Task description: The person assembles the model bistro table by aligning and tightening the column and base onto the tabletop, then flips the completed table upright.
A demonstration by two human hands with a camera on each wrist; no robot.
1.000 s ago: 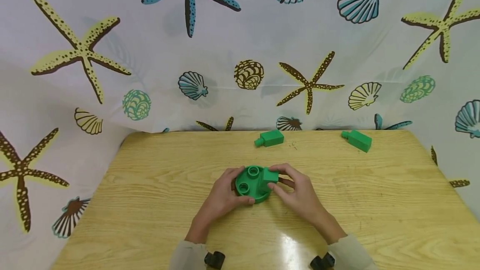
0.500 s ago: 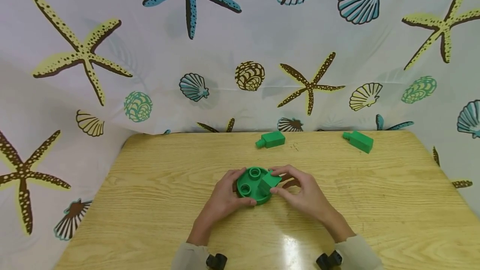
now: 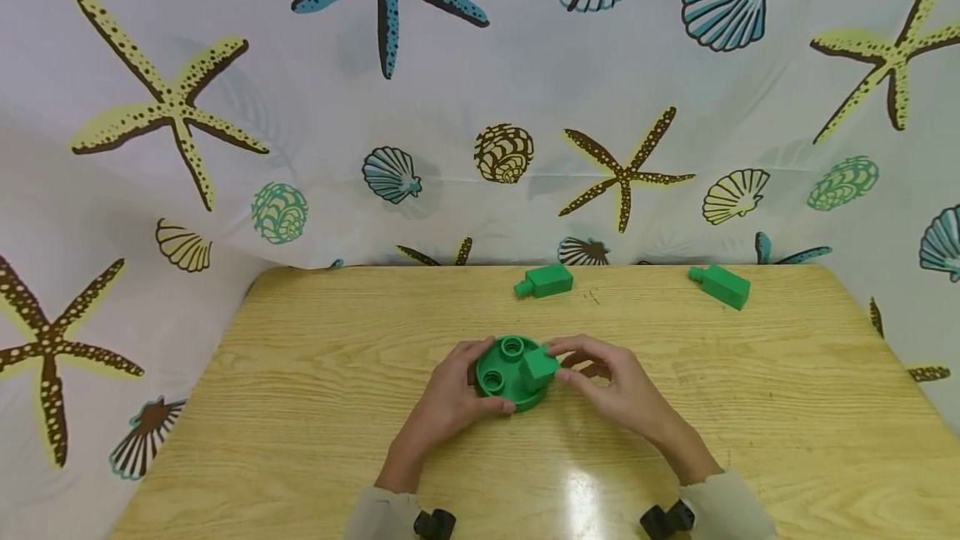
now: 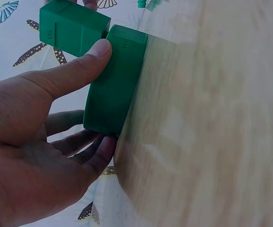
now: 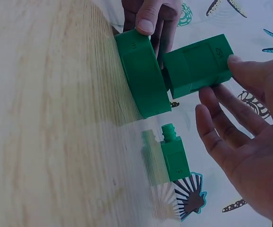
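Note:
A round green base point(image 3: 510, 368) with a raised rim and threaded round sockets sits on the wooden table. My left hand point(image 3: 452, 397) grips it from the left, thumb along the near side of the rim. A green rectangular block point(image 3: 538, 365) stands upright over the base's right side; its lower end is hidden in the head view. In the right wrist view a dark narrow gap shows between the block point(image 5: 200, 64) and the base point(image 5: 143, 78). My right hand point(image 3: 621, 383) pinches the block's upper end between thumb and fingers. Two other sockets show nothing in them.
Two more green blocks with threaded ends lie near the table's back edge, one block point(image 3: 547, 280) behind the base and another block point(image 3: 723, 286) farther right. A patterned cloth point(image 3: 450, 90) with starfish and shells hangs behind the table point(image 3: 337, 332).
The block has turned about its upright axis on the base, and the right hand's fingers have shifted around its top. The left hand keeps its hold; the view has shifted slightly.

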